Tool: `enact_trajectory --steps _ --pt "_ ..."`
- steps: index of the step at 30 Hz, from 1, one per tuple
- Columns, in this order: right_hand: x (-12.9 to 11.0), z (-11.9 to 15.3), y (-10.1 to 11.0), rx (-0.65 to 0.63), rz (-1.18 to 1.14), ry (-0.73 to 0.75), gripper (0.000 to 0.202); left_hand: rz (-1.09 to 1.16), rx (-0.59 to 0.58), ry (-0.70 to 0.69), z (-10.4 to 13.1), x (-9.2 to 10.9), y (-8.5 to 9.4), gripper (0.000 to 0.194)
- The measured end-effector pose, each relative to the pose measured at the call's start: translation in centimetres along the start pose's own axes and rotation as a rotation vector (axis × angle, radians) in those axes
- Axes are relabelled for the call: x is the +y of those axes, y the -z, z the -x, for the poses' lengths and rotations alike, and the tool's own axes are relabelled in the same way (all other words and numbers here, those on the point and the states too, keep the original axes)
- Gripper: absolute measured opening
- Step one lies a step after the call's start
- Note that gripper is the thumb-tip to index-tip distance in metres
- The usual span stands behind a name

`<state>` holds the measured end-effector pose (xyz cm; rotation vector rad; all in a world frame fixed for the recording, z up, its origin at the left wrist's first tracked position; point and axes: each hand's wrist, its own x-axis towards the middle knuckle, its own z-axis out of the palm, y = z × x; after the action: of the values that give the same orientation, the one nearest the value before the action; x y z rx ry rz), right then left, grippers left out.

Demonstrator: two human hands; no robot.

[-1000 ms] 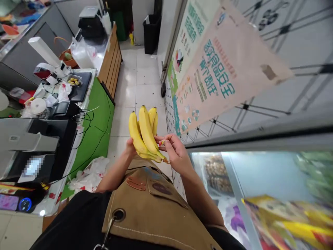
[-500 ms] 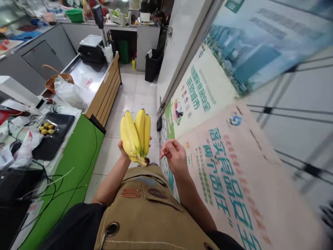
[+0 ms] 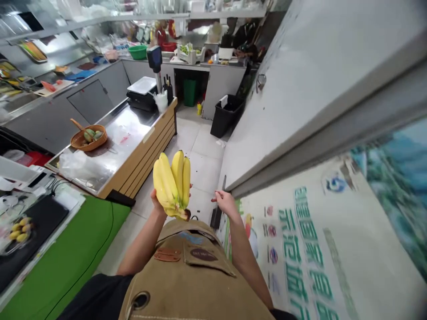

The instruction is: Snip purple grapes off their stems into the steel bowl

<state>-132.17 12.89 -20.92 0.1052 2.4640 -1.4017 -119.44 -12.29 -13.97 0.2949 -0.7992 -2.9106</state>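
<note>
A bunch of yellow bananas [image 3: 171,184] rests in my left hand [image 3: 157,202], in front of the apron. The fingers wrap behind the bunch, so only the edges of the hand show, and the brown stem end points down towards me. Off to the right of the bananas, not touching them, my right hand [image 3: 227,205] is held with its fingers curled together. Whatever sits between those fingertips is too small to make out. The brown apron [image 3: 196,284] covers my front.
A wood-sided counter [image 3: 150,146] to the left carries a wicker basket [image 3: 89,138] and a scale [image 3: 143,95]. Nearer stands a green-fronted counter [image 3: 83,240]. A black bin [image 3: 227,116] is beside the white door [image 3: 283,89]. Printed posters [image 3: 300,249] line the right.
My view has moved forward along the aisle and tilted up, bringing the door and wicker basket closer. The bananas stay in my left hand. A small red-and-yellow item seen at my right fingertips no longer shows.
</note>
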Motion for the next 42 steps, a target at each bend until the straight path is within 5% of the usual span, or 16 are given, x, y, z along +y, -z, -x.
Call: enact_trajectory --steps 5,10,13,20,25,28,33,37,40,42 --pt "-7.0 -18.4 2.1 -0.071 0.132 0.126 0.015 0.035 -0.029 -0.029 -14.0 -0.2 -3.6 0.119" --pt "-8.2 -33.9 3.0 -0.161 0.138 0.128 0.059 0.065 -0.060 -0.004 -29.7 -0.8 -2.1 0.116" --pt "-8.7 -42.1 4.5 -0.207 0.151 0.033 0.063 0.082 -0.075 -0.021 -40.0 -0.3 -1.7 0.116" --pt "-15.3 -58.8 12.8 -0.530 0.062 -0.210 0.064 0.067 -0.075 0.024 -63.3 5.3 -5.9 0.125" --pt "-17.0 -70.5 16.4 -0.462 -0.061 -0.156 0.046 0.031 -0.116 0.030 -78.0 8.1 -7.1 0.125" --pt "-16.9 -80.4 15.9 -0.284 -0.110 -0.075 0.060 0.051 -0.136 -0.006 -86.6 8.0 -6.8 0.122" --pt "-20.5 -100.1 14.1 -0.325 -0.082 -0.051 0.047 0.087 -0.079 -0.101 -101.1 7.9 -7.0 0.118" --pt "-29.7 -114.8 11.6 -0.293 -0.157 0.056 0.068 0.096 0.053 -0.234 -111.7 9.6 -8.9 0.115" --pt "-38.1 -125.0 8.2 -0.584 -0.154 0.127 0.084 0.085 0.143 -0.299 -118.5 12.1 -10.1 0.116" --pt "-42.5 -131.2 5.4 -0.732 -0.054 0.165 0.077 0.090 0.177 -0.344 -122.7 14.0 -10.2 0.117"
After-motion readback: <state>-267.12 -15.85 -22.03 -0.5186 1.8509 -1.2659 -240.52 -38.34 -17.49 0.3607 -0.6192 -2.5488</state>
